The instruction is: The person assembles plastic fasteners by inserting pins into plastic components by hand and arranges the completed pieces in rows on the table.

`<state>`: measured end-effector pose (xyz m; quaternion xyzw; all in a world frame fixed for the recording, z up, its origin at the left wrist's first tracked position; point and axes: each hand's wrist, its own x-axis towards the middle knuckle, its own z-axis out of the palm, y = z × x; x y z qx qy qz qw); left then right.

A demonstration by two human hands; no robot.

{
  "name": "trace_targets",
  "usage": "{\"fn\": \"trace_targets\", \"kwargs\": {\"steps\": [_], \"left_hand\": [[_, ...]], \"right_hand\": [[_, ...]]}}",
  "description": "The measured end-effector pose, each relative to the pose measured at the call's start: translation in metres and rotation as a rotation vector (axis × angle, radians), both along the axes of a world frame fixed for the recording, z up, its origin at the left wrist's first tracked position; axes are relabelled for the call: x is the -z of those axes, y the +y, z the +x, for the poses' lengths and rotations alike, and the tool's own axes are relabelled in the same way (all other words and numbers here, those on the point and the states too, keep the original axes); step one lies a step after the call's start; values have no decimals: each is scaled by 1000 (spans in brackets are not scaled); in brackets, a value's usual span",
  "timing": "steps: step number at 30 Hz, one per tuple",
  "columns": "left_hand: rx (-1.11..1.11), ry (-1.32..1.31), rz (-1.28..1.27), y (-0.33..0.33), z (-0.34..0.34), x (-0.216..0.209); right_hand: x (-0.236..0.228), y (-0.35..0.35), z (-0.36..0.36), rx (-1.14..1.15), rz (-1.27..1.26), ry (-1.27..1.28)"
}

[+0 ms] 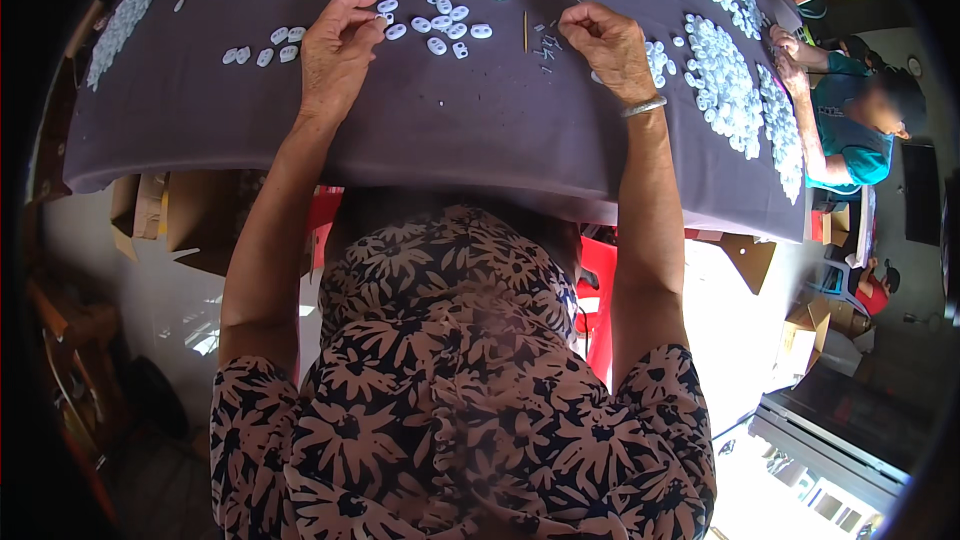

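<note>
On the dark tablecloth (480,140), one yellow stick (525,31) and thin metal pins (547,52) lie just left of the right hand's (612,48) fingers. Six white ovals (265,57) lie left of the left hand (335,52). Its fingers are narrow, beside one white piece (387,6); the right fingers are narrow also. Whether either holds something, one cannot tell.

The oval pieces (481,31) look like smooth, glossy plastic; the bench cloth (470,135), matt fabric; the bracelet (644,107), shiny metal.
</note>
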<state>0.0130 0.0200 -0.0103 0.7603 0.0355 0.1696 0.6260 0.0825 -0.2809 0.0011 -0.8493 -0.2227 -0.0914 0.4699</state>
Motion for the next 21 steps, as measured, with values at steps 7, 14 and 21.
{"fn": "trace_targets", "kwargs": {"steps": [7, 14, 21], "left_hand": [[-14, 36, 0, -2, -1, -2], [-7, 30, -9, -2, 0, 0], [-8, 6, -12, -2, 0, 1]], "right_hand": [[-10, 9, -10, -99, -195, -62], [-4, 12, -8, -87, -281, -127], [-1, 8, -4, -43, -113, 22]]}}
